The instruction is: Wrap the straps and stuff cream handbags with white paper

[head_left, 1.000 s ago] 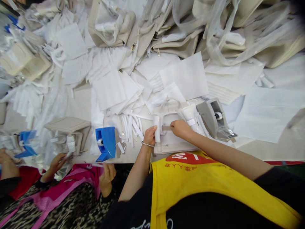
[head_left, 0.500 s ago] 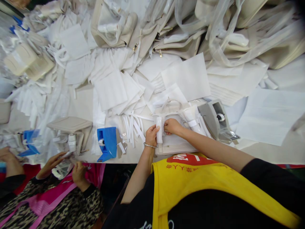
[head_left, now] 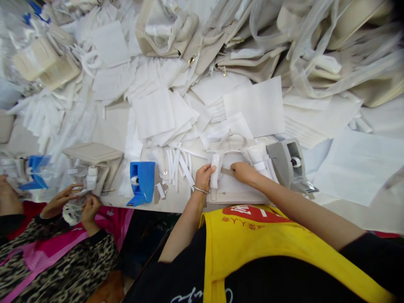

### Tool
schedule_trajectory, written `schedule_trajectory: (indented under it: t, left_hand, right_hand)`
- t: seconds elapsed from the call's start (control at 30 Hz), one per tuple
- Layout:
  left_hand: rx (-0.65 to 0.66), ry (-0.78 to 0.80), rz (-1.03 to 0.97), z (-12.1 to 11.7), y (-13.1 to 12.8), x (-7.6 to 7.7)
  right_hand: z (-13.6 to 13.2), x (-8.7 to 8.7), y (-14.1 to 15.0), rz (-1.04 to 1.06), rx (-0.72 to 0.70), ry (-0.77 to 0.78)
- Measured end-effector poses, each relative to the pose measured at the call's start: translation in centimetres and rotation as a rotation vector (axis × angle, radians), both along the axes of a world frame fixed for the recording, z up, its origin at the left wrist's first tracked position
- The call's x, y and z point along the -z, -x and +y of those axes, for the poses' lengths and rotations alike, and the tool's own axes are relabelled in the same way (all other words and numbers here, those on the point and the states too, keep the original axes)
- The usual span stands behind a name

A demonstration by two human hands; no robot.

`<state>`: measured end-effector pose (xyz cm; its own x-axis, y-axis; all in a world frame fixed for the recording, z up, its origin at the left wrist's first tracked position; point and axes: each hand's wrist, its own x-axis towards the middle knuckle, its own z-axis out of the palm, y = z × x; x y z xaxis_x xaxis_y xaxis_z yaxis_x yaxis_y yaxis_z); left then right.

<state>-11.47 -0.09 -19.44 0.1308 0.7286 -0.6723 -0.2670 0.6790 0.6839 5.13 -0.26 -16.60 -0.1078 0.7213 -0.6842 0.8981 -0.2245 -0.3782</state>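
Note:
A pale beige handbag (head_left: 235, 196) lies flat on the table in front of me, its handle (head_left: 233, 138) pointing away. My left hand (head_left: 203, 177) is closed on a white foam-wrapped part of its strap (head_left: 215, 170), thumb on top of the wrap. A narrow greyish strip (head_left: 227, 171) runs from beside the wrap to my right hand (head_left: 244, 172), which pinches its end over the bag. Whether it is tape or a strap end cannot be made out. Several white foam rolls (head_left: 259, 165) lie along the bag's right side.
A grey tape dispenser (head_left: 285, 162) stands right of the bag, a blue tape dispenser (head_left: 142, 183) to the left. Foam sheets (head_left: 254, 107) and beige bags (head_left: 249, 63) pile up behind. At left, a co-worker's hands (head_left: 90, 208) work near another bag (head_left: 94, 152).
My right hand has moved right, away from the wrapped strap, and the greyish strip now shows stretched between them. My left hand keeps its hold. The view has shifted slightly.

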Motion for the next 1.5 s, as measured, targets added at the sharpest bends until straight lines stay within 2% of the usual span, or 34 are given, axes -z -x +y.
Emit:
schedule_trajectory:
  t: [0.1, 0.23, 0.3, 0.4, 0.53, 0.77, 0.97, 1.07, 1.17, 1.33, 1.43, 1.5]
  left_hand:
    - [0.027, -0.022, 0.016, -0.1, 0.0, 0.2]
    - [0.070, -0.050, 0.033, -0.2, 0.1, 0.2]
    - [0.084, -0.072, 0.047, -0.3, 0.2, 0.2]
    - [0.104, -0.115, 0.097, -0.4, 0.2, 0.1]
    - [0.125, -0.158, 0.162, -0.6, 0.0, 0.0]
    - [0.175, -0.213, 0.311, -0.7, -0.5, 0.0]
    - [0.189, -0.325, 0.450, -0.5, -0.7, -0.6]
    - [0.170, -0.368, 0.488, -0.6, -0.9, -0.9]
    - [0.143, -0.379, 0.406, -0.7, -0.9, -1.2]
    - [0.100, -0.293, 0.190, -0.8, -0.3, -2.0]
    - [0.044, -0.223, 0.129, -0.8, -0.2, -2.3]
    - [0.037, -0.237, 0.128, -0.8, -0.4, -2.2]
  right_hand:
    - [0.7, 0.5, 0.6, 0.293, 0.218, 0.084]
    - [1.6, 0.7, 1.4, 0.701, 0.670, 0.330]
    - [1.6, 0.7, 1.3, 0.909, 0.835, 0.475]
    - [0.9, 0.6, 1.0, 1.119, 0.978, 0.583]
    - [-0.5, 0.7, 1.1, 1.217, 1.105, 0.541]
    - [-1.6, 1.2, 2.5, 1.212, 1.236, 0.481]
    - [-1.9, 1.6, 3.5, 1.107, 1.243, 0.351]
    - [-1.9, 1.8, 3.8, 1.108, 1.193, 0.291]
    - [-1.8, 1.9, 4.0, 1.099, 1.160, 0.253]
    - [-1.7, 2.2, 4.5, 1.086, 1.203, 0.219]
    - [-1.6, 2.3, 5.0, 1.017, 1.214, 0.178]
    - [-1.5, 2.2, 5.3, 0.965, 1.222, 0.151]
